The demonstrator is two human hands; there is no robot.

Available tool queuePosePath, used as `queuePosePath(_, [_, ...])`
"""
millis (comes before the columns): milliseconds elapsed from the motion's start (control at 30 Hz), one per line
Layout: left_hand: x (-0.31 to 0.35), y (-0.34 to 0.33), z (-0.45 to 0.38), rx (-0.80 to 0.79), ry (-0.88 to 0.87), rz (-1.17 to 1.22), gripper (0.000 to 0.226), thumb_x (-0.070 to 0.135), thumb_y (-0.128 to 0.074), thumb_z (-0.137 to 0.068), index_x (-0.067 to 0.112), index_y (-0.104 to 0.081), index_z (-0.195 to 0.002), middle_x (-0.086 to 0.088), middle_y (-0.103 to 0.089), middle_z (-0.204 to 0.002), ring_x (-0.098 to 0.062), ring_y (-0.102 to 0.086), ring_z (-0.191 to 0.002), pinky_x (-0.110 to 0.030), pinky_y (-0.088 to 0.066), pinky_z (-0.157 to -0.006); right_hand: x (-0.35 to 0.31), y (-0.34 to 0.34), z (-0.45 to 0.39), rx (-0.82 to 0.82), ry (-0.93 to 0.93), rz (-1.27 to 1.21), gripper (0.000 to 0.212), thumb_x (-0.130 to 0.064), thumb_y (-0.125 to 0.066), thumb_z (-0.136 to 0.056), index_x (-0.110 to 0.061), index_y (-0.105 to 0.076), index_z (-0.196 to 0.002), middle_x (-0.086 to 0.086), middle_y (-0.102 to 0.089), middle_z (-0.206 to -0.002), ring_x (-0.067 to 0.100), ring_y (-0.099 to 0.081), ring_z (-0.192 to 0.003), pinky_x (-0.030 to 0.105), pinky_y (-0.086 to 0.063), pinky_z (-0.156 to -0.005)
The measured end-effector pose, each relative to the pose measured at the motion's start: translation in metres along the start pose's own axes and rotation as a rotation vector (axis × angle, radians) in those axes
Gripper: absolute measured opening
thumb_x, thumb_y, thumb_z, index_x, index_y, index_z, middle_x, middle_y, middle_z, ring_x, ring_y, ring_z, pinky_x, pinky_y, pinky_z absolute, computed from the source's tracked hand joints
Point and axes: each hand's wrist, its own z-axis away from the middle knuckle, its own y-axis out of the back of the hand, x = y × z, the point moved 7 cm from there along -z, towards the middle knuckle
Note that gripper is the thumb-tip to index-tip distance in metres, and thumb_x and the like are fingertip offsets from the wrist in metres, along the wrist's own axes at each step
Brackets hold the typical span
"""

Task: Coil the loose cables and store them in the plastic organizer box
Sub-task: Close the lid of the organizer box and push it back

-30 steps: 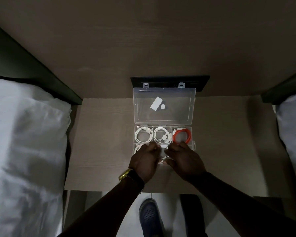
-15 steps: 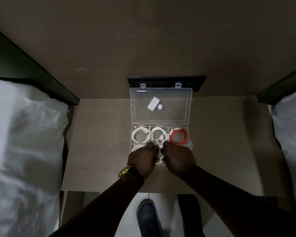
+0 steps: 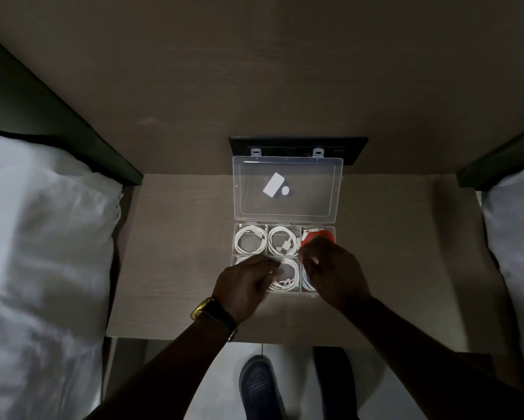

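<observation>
The clear plastic organizer box lies on the wooden bedside table with its lid folded back. In the back row sit two coiled white cables and an orange cable. Another coiled white cable lies in the front middle compartment. My left hand covers the front left compartment, with its fingertips at that coil's left edge. My right hand is blurred and loosely curled over the front right compartment, where white cable loops show.
White bedding lies on the left and on the right of the table. Behind the lid, a black panel sits on the wooden wall. A dark shoe stands on the floor below the table's front edge.
My hands were together over the front middle compartment and have moved apart, left and right. The coiled white cable there is uncovered.
</observation>
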Motion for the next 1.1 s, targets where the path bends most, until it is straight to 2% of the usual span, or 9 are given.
queuePosePath(167, [-0.031,0.044,-0.034,0.317,0.237,0.186,0.028,0.010,-0.064,-0.086,0.018,-0.068,-0.113,-0.003,-0.071,-0.111,-0.026,-0.068,-0.096,-0.030,-0.053,-0.084,0.046,0.046,-0.044,0.289,-0.383,-0.413,0.024,-0.025,-0.065,-0.091,-0.021,-0.065,-0.115,0.001,-0.068,-0.116,0.016,-0.065,-0.094,0.034,-0.054,-0.084])
queuePosePath(300, [-0.077,0.070,-0.089,0.351,0.709,0.571,0.062,0.024,-0.070,-0.087,0.014,-0.043,-0.142,-0.010,-0.052,-0.141,-0.027,-0.052,-0.125,-0.039,-0.043,-0.104,0.064,0.058,-0.090,0.246,-0.581,-0.954,0.025,-0.029,-0.061,-0.095,-0.020,-0.058,-0.118,-0.004,-0.059,-0.114,0.014,-0.054,-0.103,0.036,-0.041,-0.092])
queuePosePath(400, [-0.068,0.082,-0.102,0.312,0.740,0.862,0.037,0.057,-0.054,-0.087,0.033,-0.065,-0.113,0.003,-0.067,-0.116,-0.018,-0.058,-0.113,-0.041,-0.041,-0.100,0.049,0.063,-0.097,0.158,-0.570,-1.164,0.027,-0.043,-0.056,-0.096,-0.018,-0.060,-0.106,0.008,-0.065,-0.117,0.023,-0.059,-0.111,0.039,-0.044,-0.095])
queuePosePath(500, [-0.045,0.091,-0.072,0.301,0.634,0.898,0.052,0.068,-0.031,-0.091,0.041,-0.076,-0.091,0.018,-0.077,-0.097,-0.007,-0.064,-0.105,-0.033,-0.043,-0.092,0.038,0.074,-0.063,0.220,-0.486,-1.278,0.040,-0.050,-0.058,-0.090,-0.014,-0.065,-0.104,0.011,-0.069,-0.103,0.024,-0.064,-0.101,0.038,-0.049,-0.092])
queuePosePath(567, [-0.039,0.082,-0.044,0.255,0.535,0.836,0.054,0.063,-0.029,-0.095,0.037,-0.076,-0.098,0.016,-0.076,-0.105,-0.004,-0.065,-0.107,-0.032,-0.044,-0.092,0.034,0.070,-0.027,0.224,-0.426,-1.170,0.045,-0.053,-0.057,-0.088,-0.012,-0.070,-0.104,0.010,-0.073,-0.099,0.019,-0.066,-0.097,0.030,-0.049,-0.087])
queuePosePath(667, [-0.045,0.057,-0.004,0.186,0.477,0.635,0.036,0.049,-0.049,-0.093,0.026,-0.075,-0.099,0.012,-0.071,-0.107,-0.003,-0.063,-0.106,-0.041,-0.048,-0.097,0.035,0.037,0.019,0.124,-0.355,-0.904,0.019,-0.032,-0.066,-0.088,-0.018,-0.074,-0.099,-0.004,-0.077,-0.097,0.002,-0.068,-0.092,0.014,-0.050,-0.079])
queuePosePath(767, [-0.050,0.027,0.018,0.062,0.333,0.382,0.020,0.025,-0.073,-0.086,0.017,-0.076,-0.103,0.004,-0.066,-0.118,-0.010,-0.058,-0.119,-0.042,-0.045,-0.105,0.046,0.003,0.045,0.057,-0.292,-0.563,0.027,-0.013,-0.080,-0.080,-0.017,-0.073,-0.105,-0.002,-0.071,-0.117,0.012,-0.064,-0.111,0.028,-0.048,-0.097])
queuePosePath(900, [-0.053,0.005,0.031,0.003,0.108,0.234,0.056,0.032,-0.086,-0.068,0.014,-0.069,-0.118,-0.004,-0.056,-0.135,-0.017,-0.041,-0.138,-0.031,-0.038,-0.112,0.039,-0.022,0.058,-0.018,0.038,-0.234,0.052,-0.016,-0.085,-0.074,-0.010,-0.067,-0.122,0.008,-0.050,-0.147,0.025,-0.041,-0.139,0.036,-0.038,-0.110])
queuePosePath(1100, [-0.053,-0.010,0.036,0.047,-0.013,-0.003,0.060,0.038,-0.079,-0.077,0.016,-0.058,-0.129,-0.009,-0.050,-0.143,-0.024,-0.033,-0.143,-0.036,-0.037,-0.112,0.038,-0.032,0.059,-0.019,0.129,-0.101,0.061,-0.015,-0.087,-0.070,-0.006,-0.064,-0.126,0.017,-0.051,-0.145,0.033,-0.039,-0.140,0.053,-0.045,-0.105])
